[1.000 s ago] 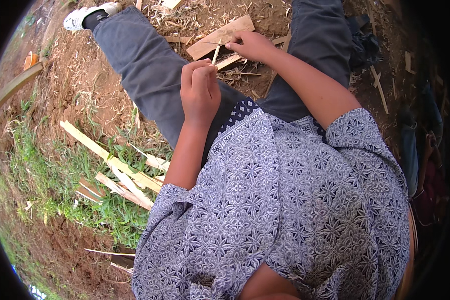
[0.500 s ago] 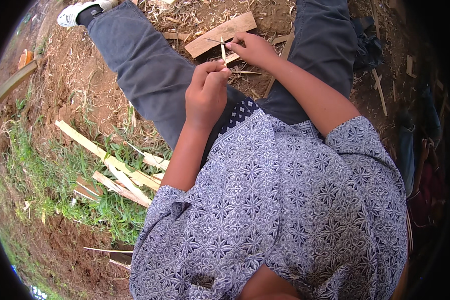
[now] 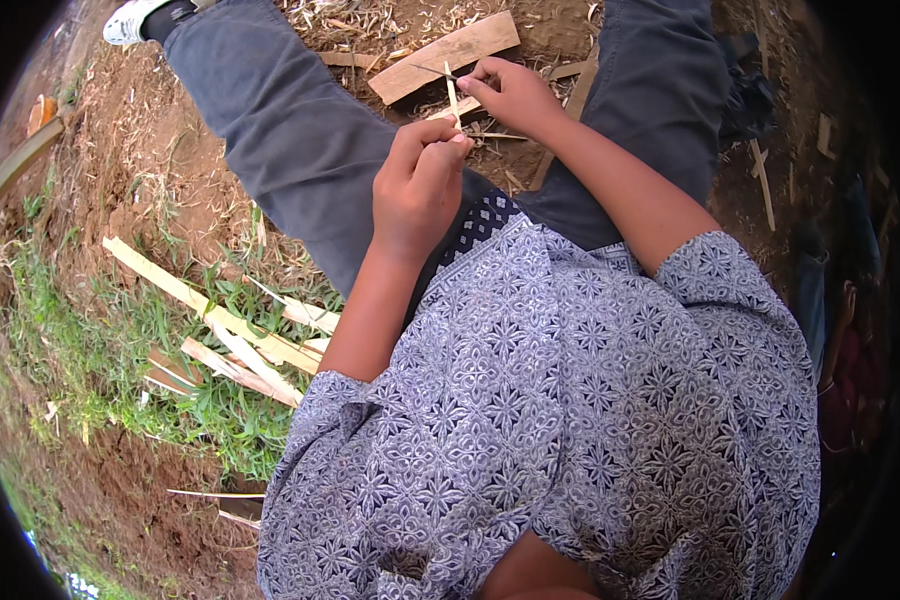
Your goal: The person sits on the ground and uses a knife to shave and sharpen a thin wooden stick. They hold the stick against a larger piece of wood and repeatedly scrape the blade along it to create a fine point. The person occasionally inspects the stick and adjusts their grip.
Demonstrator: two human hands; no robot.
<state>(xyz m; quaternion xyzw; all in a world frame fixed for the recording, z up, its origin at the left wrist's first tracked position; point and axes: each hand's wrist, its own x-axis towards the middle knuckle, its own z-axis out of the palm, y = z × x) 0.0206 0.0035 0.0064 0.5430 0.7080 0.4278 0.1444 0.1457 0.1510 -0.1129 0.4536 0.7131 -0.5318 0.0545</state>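
Observation:
My left hand is closed, pinching the lower end of a narrow pale wood strip between thumb and fingers. The strip points up and away from me, between my spread legs. Across its far part lies the thin dark blade of a small knife. My right hand grips this knife from the right; its handle is hidden in the fingers. Behind the blade, a flat light-brown board lies on the ground.
Long pale split strips lie on the grass at left. Wood shavings cover the brown soil. A longer wood piece lies by my right leg. A dark bag-like thing is beyond it. Another person's arm shows at far right.
The view has shifted slightly. My right hand and the knife sit a little farther from my left fingers along the strip. Both hands keep their hold.

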